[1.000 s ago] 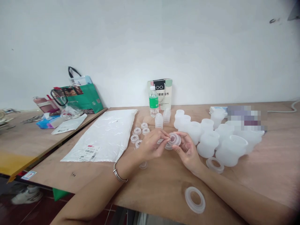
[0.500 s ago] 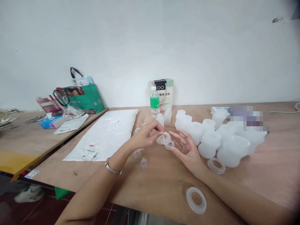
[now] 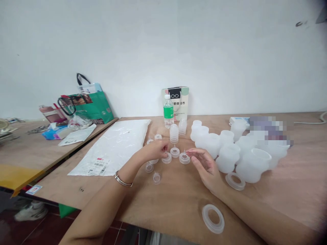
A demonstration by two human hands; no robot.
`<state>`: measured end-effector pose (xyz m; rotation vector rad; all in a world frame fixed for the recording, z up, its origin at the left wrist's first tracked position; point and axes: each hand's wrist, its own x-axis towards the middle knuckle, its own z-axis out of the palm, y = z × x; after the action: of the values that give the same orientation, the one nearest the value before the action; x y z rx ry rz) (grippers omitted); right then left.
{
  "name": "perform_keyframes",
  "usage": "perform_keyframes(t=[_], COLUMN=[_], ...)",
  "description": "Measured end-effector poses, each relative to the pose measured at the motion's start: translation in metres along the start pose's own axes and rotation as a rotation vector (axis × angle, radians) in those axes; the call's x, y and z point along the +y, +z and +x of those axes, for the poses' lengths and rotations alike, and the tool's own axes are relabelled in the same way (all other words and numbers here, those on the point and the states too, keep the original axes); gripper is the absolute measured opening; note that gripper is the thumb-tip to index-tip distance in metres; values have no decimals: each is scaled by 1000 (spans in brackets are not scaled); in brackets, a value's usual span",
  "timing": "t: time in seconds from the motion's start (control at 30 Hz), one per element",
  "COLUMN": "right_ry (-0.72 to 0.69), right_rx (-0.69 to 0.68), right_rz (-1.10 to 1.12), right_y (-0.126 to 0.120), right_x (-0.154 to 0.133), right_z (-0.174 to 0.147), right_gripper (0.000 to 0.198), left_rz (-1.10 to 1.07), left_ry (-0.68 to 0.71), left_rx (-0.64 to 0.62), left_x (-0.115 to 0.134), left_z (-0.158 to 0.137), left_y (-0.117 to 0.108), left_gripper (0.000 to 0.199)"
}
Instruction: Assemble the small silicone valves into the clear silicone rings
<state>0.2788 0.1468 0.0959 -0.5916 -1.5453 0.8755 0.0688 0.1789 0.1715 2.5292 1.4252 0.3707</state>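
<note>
My left hand [image 3: 156, 150] is closed, its fingertips pinched at the top of a small clear round flanged piece [image 3: 167, 158] on the table. My right hand [image 3: 205, 166] has its fingers stretched out and the thumb apart, holding nothing. Its fingertips are beside another clear flanged piece [image 3: 184, 158] with a thin pointed tip; I cannot tell whether they touch. Between the hands stands a similar piece [image 3: 175, 152]. More such pieces [image 3: 156, 178] lie left of and behind my left hand, some partly hidden by it. Behind them stands a stack of clear domed pieces [image 3: 174, 133].
Several frosted translucent containers [image 3: 227, 158] crowd the right side. Translucent rings [image 3: 213, 218] lie near the front edge and beside the containers. A white mailing bag [image 3: 114, 146] covers the left. A water bottle [image 3: 168, 112] and paper bag [image 3: 182, 102] stand at the wall.
The clear flanged pieces that were up between my hands now sit apart on the table. My left hand has moved left and down; my right hand has shifted slightly, fingers straighter.
</note>
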Motion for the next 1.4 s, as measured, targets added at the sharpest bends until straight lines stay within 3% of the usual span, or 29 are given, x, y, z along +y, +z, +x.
perform_keyframes(t=[0.1,0.17,0.23,0.27,0.43,0.53,0.7,0.77,0.87,0.97,1.03,1.2,1.27,1.4], right_ry=[19,72,174,208,251,277,279,284,298,415,515,748,791,873], right_rx=[-107,-337,-639,-716,-819,-892,-904,-833,-672,-521,-437,-294,-245,-197], right_rz=[-75,-199,-392,-488,-949,-1024,-744,-628,-443,-80,228,796,903,1032], right_y=[-9,-19,-29,-33,-42,-41,-39,-34,-24,-14,-9,-2,0,9], right_x=[-14,-33,-56,-67,-86,-79,-71,-68,-55,-35,-23,-10,-9,-3], right_z=[5,10,13,11,-20,-35,-21,-8,8,12,11,3,1,5], right_gripper=[17,24,23,23,35,29,11,12,22,30,32,24,21,17], left_rz=[-40,-34,-15,0,299,500,580,558,445,169,-52,-667,-734,-550], left_ry=[10,45,54,43,15,-19,-50,-37,25,143,205,283,320,419], left_rx=[41,76,29,-11,-143,-163,-172,-197,-170,4,156,465,542,636], left_x=[6,14,24,29,44,40,34,37,44,44,38,28,28,28], left_z=[-9,-21,-37,-46,-78,-82,-79,-76,-63,-40,-25,-9,-12,-17], left_y=[-18,-32,-42,-43,-20,6,32,27,5,-17,-20,11,22,29], left_gripper=[10,17,30,35,34,34,14,10,20,34,33,18,13,18])
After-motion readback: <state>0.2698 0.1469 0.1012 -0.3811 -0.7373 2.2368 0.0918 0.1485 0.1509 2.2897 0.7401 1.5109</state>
